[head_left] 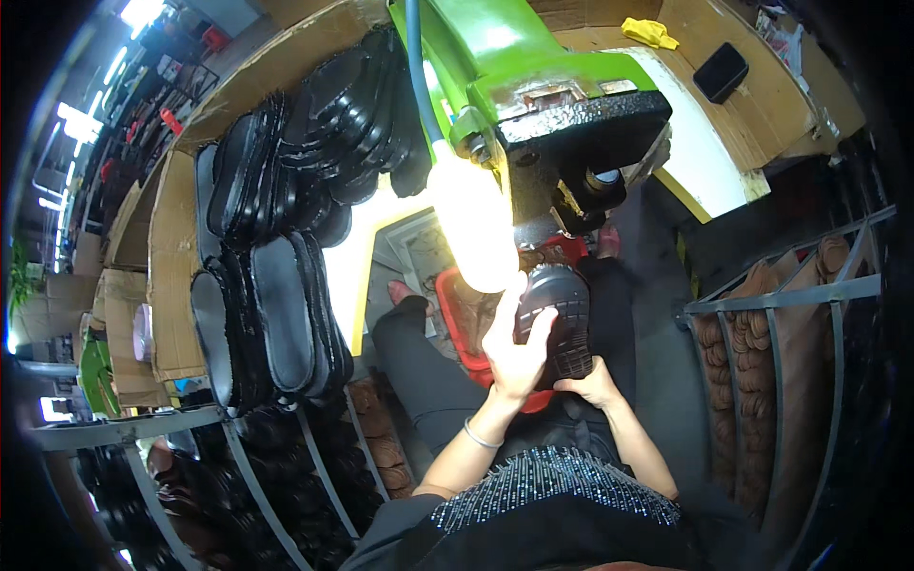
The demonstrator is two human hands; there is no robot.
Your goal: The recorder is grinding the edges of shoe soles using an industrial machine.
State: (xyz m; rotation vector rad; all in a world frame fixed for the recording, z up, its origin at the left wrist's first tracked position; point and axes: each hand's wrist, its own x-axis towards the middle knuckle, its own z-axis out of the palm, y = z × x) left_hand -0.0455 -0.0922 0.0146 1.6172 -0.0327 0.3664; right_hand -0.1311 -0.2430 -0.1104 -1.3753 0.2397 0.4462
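Sequinned dark fabric of the person's top fills the lower centre of the frame, and both bare forearms rise from it toward the middle. Left hand, with a thin bracelet at the wrist, reaches up with its fingers spread and curled over the left side of a black shoe sole, thumb pressed on the tread; it grips the sole. Right hand sits lower, at the sole's bottom right edge, fingers tucked under it and closed on it from beneath. That sole stands tread-up at frame centre, just below the black head of a green machine that comes down from the top. A glaring lamp hangs just left of the sole, touching the left fingertips in the picture. Behind the hands lies a red basket. Rows of black soles lean stacked on a cardboard-lined shelf in the upper left. Brown insoles fill a metal rack at right.
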